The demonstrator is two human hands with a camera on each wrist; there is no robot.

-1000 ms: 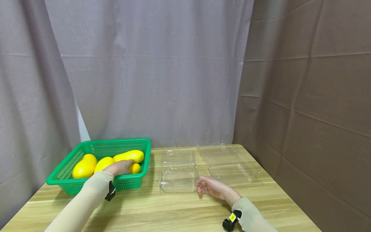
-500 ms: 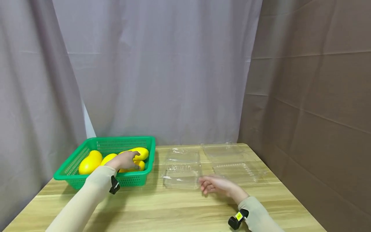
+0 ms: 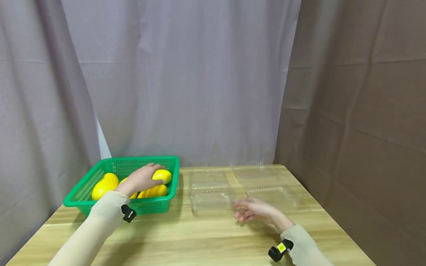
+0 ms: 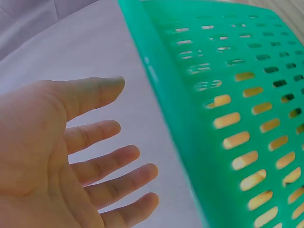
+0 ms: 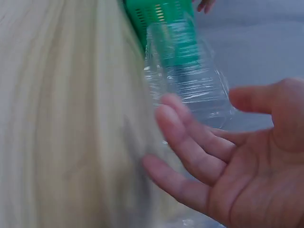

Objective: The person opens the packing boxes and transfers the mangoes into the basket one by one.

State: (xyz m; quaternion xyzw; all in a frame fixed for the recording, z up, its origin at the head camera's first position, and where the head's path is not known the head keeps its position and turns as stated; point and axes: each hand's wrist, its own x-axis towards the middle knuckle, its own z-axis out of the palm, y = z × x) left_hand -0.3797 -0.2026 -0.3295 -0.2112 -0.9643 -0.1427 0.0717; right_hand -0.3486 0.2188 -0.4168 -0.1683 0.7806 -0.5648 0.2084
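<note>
Inside a green basket [image 3: 121, 213] lie several smooth yellow fruits, perhaps toy ones; their exact kind is unclear. My left hand [image 3: 143, 179] hovers over the basket beside the back-right fruit [image 3: 163, 176]. Its fingers are spread, and the left wrist view shows nothing in the palm. In front of that hand sits a ridged yellow fruit [image 3: 154, 191], and a pear-shaped one [image 3: 105, 186] lies at the left. A middle fruit is mostly hidden by the hand. My right hand [image 3: 254, 210], fingers relaxed, is beside an open clear plastic clamshell box [image 3: 211, 203] and holds nothing.
Farther right on the wooden table [image 3: 199, 240] lies a second open clear clamshell box [image 3: 271, 195]. A grey curtain [image 3: 199, 81] hangs behind the table, and a brown cloth [image 3: 359, 129] stands along the right side.
My left hand has lifted from the front fruit and moved to the back-right one. The right hand has drawn slightly rightward from the near box, fingers loosening. The head view has shifted a little.
</note>
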